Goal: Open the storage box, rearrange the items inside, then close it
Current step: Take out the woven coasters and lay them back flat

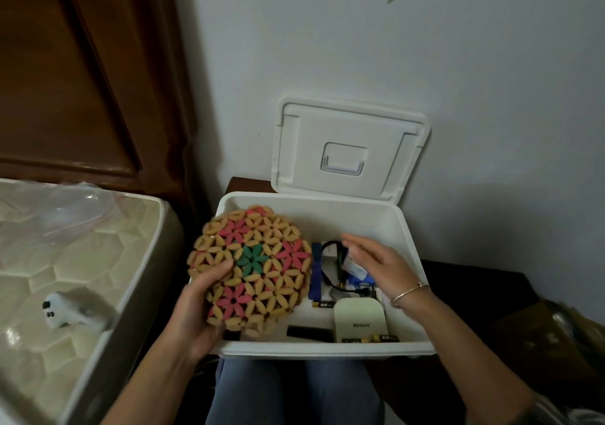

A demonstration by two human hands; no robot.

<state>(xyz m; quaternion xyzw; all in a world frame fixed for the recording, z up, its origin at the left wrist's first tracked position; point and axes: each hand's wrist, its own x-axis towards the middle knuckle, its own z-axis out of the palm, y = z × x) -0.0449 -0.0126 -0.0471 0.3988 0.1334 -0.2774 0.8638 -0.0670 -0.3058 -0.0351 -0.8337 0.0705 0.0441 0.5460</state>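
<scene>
head view. noted a lap (294,392) in blue trousers at the bottom edge, just below the near rim of the storage box (327,347). found the box white and open at the top, with a dark wooden surface (474,283) showing behind it and to its right. recorded the lid (347,149) swung up and leaning back against the pale wall (425,48), inner face and recessed handle toward the camera.

found the left hand (196,310) gripping a round beaded mat (252,267), thumb curled onto its face, other fingers hidden behind. logged the mat as tan with pink flowers and one green flower at centre, held tilted over the box's left part and overlapping the left rim.

found the right hand (376,264) over the box's right half, fingers straight and loosely spread, holding nothing; could not tell whether it touched the contents. noted a thin bracelet (409,292) on that wrist.

inside the box, logged a white rounded device (358,318) near the front wall, batteries (322,304) just beside it, a looped black cable (334,247), a blue strip (316,270) and a black oblong item (307,331).

to the left, recorded a quilted mattress (65,261) carrying a small blurred white object (65,310) and a clear plastic bag (75,205), with a dark wooden headboard (82,80) behind.
</scene>
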